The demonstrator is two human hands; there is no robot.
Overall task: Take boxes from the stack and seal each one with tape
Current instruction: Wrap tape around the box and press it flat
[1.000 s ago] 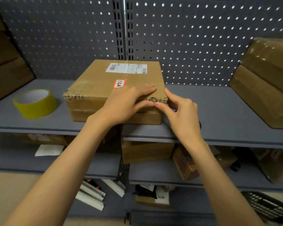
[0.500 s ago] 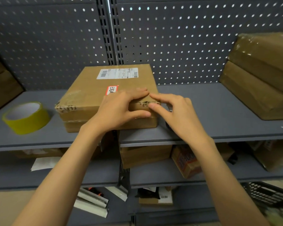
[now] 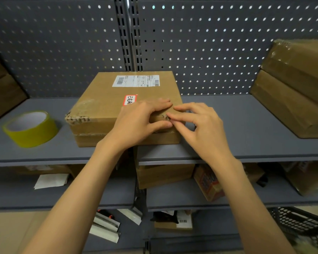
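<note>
While the cardboard box (image 3: 121, 107) sits on the grey shelf (image 3: 237, 125) in front of the pegboard back wall (image 3: 209, 43), a yellow-green roll of tape (image 3: 30, 128) stands well apart to its left. A stack of brown boxes (image 3: 294, 88) leans at the right end of the shelf, and another box (image 3: 0, 88) shows at the left edge. Lower shelves hold more cartons and a white slip of paper (image 3: 50, 180); a black basket (image 3: 301, 224) shows at bottom right. Nothing lies between me and the box. My left hand (image 3: 141, 123) grips the box's near right corner, fingers (image 3: 160, 105) flat on top beside the red-edged sticker (image 3: 129, 99), thumb curled against the front face. My right hand (image 3: 204, 129) is relaxed, its fingertips touching that same corner edge, holding nothing.
</note>
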